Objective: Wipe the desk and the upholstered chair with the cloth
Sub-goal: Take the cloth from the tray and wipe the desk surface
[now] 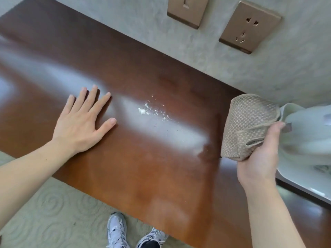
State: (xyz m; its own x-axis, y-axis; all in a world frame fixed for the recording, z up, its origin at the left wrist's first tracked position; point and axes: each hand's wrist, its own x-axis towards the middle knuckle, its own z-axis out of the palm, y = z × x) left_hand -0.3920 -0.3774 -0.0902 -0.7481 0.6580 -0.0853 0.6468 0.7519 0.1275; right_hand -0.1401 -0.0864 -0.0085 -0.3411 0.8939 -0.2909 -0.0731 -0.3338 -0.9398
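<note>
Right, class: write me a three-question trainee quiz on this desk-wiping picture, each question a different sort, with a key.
1. True or false: the left hand lies flat on the desk.
2. Which hand holds the cloth? A left, B right, C neither.
3. Fill in: white ___ lie on the desk between the hands.

Key: 1 true. 2 B, the right hand. 3 crumbs.
</note>
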